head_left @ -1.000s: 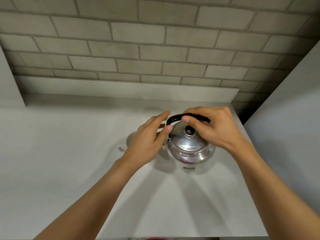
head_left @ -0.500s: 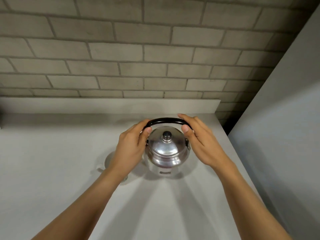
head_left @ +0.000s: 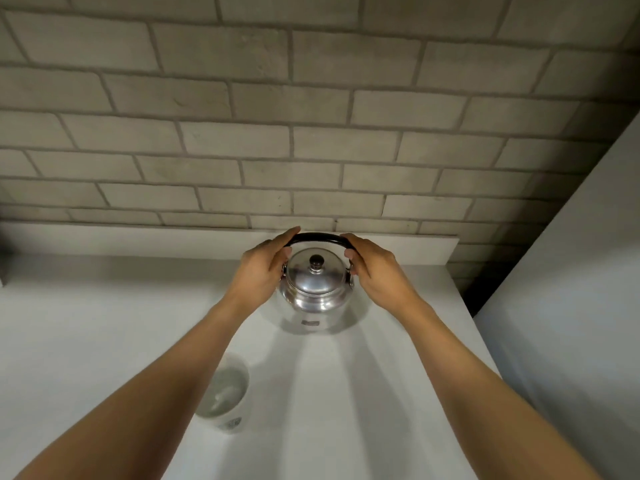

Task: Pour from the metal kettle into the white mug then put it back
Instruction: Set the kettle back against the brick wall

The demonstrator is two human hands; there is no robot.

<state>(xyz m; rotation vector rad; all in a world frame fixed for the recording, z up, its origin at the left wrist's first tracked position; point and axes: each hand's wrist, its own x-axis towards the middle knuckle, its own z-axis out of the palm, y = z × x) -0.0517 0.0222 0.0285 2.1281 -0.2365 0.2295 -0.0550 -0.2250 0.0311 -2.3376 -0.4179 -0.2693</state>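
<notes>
Two bare hands flank one metal kettle [head_left: 316, 292], which stands upright on a pale counter [head_left: 104, 341] close to the low white ledge [head_left: 138, 242] at the foot of a grey brick wall [head_left: 311, 133]. Kettle: polished body, domed lid with a dark knob [head_left: 316, 261], black arched handle [head_left: 317, 238] raised over the lid, small label low on the near side. Left hand [head_left: 259, 271]: at the handle's left end, fingers curled over the black grip, thumb tip pressed against the kettle's left shoulder. Right hand [head_left: 375, 270]: at the handle's right end, fingers close together and bent around the grip, thumb tucked by the right hinge. Whether either hand bears the kettle's weight cannot be told; its base appears to sit on the counter. One white mug [head_left: 227, 398]: upright on the counter, nearer the camera and left of the kettle, well apart from it, partly hidden by the left forearm; it holds clear liquid, and a small mark shows on its near wall. A plain light panel [head_left: 571, 306] bounds the counter on the right.
</notes>
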